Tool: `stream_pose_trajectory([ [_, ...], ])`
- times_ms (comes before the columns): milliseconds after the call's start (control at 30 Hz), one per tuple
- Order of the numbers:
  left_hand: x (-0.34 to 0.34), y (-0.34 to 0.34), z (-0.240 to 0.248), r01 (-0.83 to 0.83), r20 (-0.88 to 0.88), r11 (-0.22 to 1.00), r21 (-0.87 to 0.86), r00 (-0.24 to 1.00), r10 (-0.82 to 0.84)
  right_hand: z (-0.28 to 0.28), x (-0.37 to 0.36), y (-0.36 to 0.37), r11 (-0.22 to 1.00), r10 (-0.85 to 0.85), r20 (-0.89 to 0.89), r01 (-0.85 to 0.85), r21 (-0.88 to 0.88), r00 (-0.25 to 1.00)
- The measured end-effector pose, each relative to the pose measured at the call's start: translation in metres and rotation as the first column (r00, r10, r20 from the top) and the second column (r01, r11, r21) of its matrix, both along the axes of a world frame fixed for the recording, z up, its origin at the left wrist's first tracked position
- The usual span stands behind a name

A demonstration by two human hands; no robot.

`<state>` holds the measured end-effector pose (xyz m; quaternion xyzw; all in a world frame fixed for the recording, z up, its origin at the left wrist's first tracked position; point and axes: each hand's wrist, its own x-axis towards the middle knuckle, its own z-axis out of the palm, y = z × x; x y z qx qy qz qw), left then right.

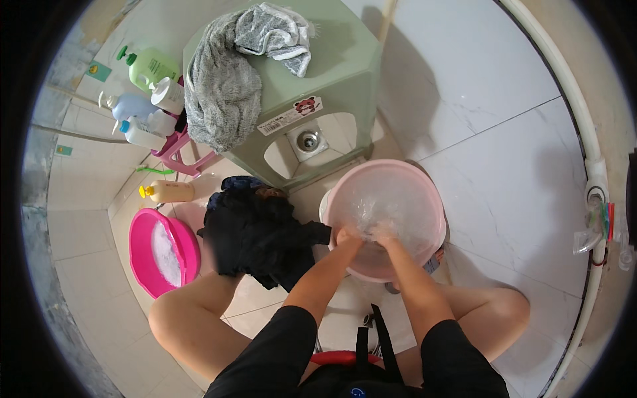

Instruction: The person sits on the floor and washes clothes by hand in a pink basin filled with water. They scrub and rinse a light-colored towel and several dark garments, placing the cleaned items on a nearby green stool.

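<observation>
A round pale pink basin (436, 222) of cloudy water (411, 199) stands on the floor before me. Both my hands are down in it, close together, with water splashing around them. My left hand (350, 235) is at the near left part of the water, my right hand (382, 233) just beside it. Foam and water hide the fingers of both, so whether they hold anything does not show. A heap of black clothes (255, 232) lies left of the basin, one end of the cloth reaching its rim.
A green plastic stool (345, 60) bears a grey towel (222, 86) beyond the basin; a floor drain (308, 140) shows through its opening. Leftward are a pink stool (174, 151) with several bottles, a yellow-capped bottle (171, 192) and a bright pink basin (142, 242) with suds. A pipe (592, 152) runs along the right.
</observation>
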<state>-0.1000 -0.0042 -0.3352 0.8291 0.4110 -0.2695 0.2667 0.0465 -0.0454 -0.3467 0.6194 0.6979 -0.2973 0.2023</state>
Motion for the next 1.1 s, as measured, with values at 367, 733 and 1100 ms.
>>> stream_pose_trajectory([
  [367,0.025,-0.002,0.052,-0.69,0.093,0.058,-0.721,-0.014,0.996,-0.002,0.013,-0.045,-0.13,-0.932,-0.362,0.956,0.264,-0.027],
  [733,-0.011,0.031,0.2,-0.489,0.321,0.168,-0.856,-0.247,0.914,0.143,0.029,0.0,-0.482,-0.457,-0.859,0.876,0.023,-0.229],
  [1100,-0.016,0.02,0.19,-0.783,0.625,0.618,0.074,0.519,0.583,0.139,-0.008,-0.042,0.092,-0.844,-0.409,0.844,0.528,0.348],
])
